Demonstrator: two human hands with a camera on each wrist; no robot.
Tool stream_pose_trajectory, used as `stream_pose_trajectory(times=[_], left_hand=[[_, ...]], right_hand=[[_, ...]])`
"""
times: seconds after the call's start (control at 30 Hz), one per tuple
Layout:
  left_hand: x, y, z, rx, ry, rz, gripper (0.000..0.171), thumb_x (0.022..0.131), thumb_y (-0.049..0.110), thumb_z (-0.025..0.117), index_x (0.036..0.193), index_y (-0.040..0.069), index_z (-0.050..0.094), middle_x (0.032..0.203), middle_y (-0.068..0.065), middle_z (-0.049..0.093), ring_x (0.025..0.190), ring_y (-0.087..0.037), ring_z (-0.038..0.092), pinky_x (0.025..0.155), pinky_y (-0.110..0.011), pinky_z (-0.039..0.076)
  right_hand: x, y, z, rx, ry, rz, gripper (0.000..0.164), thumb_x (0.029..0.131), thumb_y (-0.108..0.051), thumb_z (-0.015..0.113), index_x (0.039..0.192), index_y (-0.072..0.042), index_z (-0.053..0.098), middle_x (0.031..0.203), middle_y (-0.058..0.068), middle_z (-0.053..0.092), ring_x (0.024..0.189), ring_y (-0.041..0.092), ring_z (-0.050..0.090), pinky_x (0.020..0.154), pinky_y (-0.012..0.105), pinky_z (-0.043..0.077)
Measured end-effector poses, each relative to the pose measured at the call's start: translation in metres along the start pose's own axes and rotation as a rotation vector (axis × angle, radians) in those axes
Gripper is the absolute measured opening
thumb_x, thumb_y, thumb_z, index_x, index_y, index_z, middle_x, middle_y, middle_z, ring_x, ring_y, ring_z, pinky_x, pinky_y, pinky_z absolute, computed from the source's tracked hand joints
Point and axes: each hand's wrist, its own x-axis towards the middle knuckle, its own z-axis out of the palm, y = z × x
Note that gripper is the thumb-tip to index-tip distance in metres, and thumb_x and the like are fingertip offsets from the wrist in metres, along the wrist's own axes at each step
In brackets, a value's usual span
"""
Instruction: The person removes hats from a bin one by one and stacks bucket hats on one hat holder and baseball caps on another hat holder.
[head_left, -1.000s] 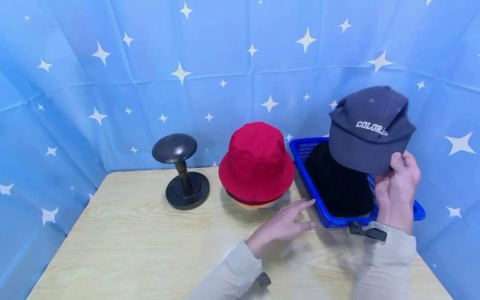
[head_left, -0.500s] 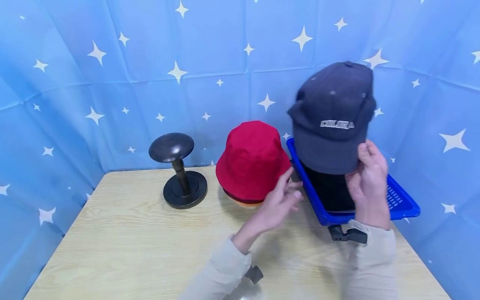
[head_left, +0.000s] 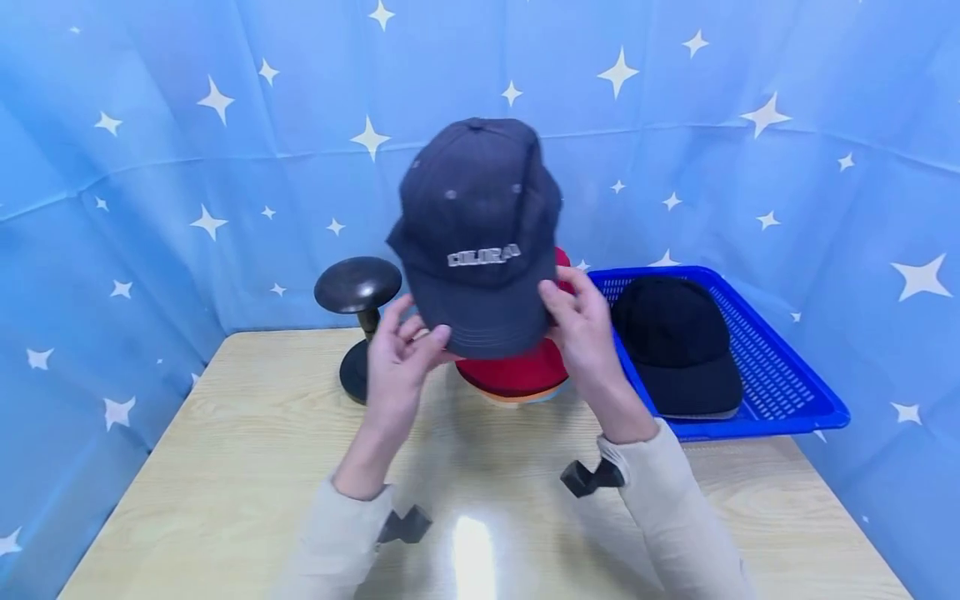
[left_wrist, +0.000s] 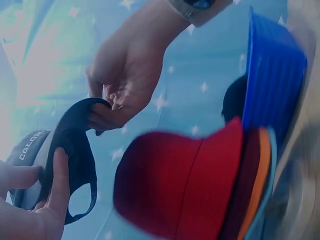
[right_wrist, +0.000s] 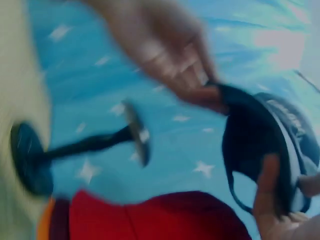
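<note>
A dark grey baseball cap [head_left: 480, 208] with white lettering is held in the air, brim toward me. My left hand [head_left: 397, 354] pinches one side of the brim, thumb on top and fingers beneath. The other side of the brim is gripped by my right hand [head_left: 588, 333]. Behind the cap, partly hidden in the head view, a red bucket hat [left_wrist: 170, 185] tops a stack with maroon, orange and light blue brims below. In the left wrist view the cap's underside and rear strap opening show.
A black hat stand [head_left: 358, 286] with a domed top stands bare left of the stacked hats. On the right, a blue plastic basket [head_left: 780, 358] holds a black cap [head_left: 675, 342]. A blue starry curtain [head_left: 300, 83] hangs behind the wooden table [head_left: 225, 467].
The grey cap has moved left from above the basket to in front of the red hat. My left hand has moved left and taken hold of the brim. The black cap now shows.
</note>
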Motion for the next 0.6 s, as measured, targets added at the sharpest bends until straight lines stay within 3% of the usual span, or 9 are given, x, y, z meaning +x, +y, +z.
stream_pose_trajectory(times=[0.13, 0.27, 0.37, 0.47, 0.6], left_hand=[[0.002, 0.012, -0.032, 0.005, 0.082, -0.004, 0.051, 0.099, -0.007, 0.059, 0.146, 0.008, 0.046, 0.113, 0.001, 0.071, 0.088, -0.009, 0.072, 0.078, -0.027, 0.063], [0.004, 0.020, -0.059, -0.009, 0.119, -0.028, 0.058, 0.099, -0.006, 0.060, 0.151, 0.013, 0.043, 0.116, -0.001, 0.068, 0.090, -0.010, 0.073, 0.078, -0.028, 0.064], [0.005, 0.027, -0.077, -0.046, 0.131, -0.070, 0.065, 0.099, -0.006, 0.061, 0.156, 0.017, 0.039, 0.114, 0.000, 0.069, 0.089, -0.011, 0.074, 0.078, -0.029, 0.064], [0.008, 0.035, -0.097, -0.049, 0.139, -0.117, 0.072, 0.097, -0.007, 0.062, 0.159, 0.018, 0.034, 0.112, 0.000, 0.067, 0.085, -0.011, 0.073, 0.077, -0.029, 0.064], [0.010, 0.045, -0.125, -0.022, 0.152, -0.183, 0.077, 0.095, -0.011, 0.064, 0.160, 0.012, 0.030, 0.120, -0.003, 0.055, 0.082, -0.010, 0.071, 0.075, -0.026, 0.063]], right_hand=[[0.014, 0.005, 0.025, -0.458, -0.131, -0.024, 0.048, 0.104, -0.017, 0.058, 0.148, -0.009, 0.041, 0.099, 0.009, 0.074, 0.073, 0.012, 0.070, 0.066, 0.029, 0.061], [0.021, 0.009, 0.048, -0.685, -0.252, 0.026, 0.064, 0.103, -0.025, 0.059, 0.159, -0.017, 0.026, 0.113, 0.013, 0.070, 0.074, 0.024, 0.074, 0.074, 0.036, 0.063], [0.022, 0.012, 0.065, -0.685, -0.312, 0.117, 0.068, 0.104, -0.027, 0.059, 0.160, -0.018, 0.022, 0.118, 0.011, 0.066, 0.080, 0.026, 0.075, 0.084, 0.037, 0.063], [0.023, 0.016, 0.080, -0.568, -0.348, 0.200, 0.071, 0.104, -0.024, 0.061, 0.162, -0.021, 0.020, 0.119, 0.013, 0.063, 0.086, 0.028, 0.076, 0.089, 0.040, 0.063], [0.025, 0.023, 0.099, -0.418, -0.372, 0.270, 0.079, 0.101, -0.015, 0.066, 0.164, -0.029, 0.019, 0.122, 0.016, 0.061, 0.092, 0.028, 0.075, 0.086, 0.043, 0.064]])
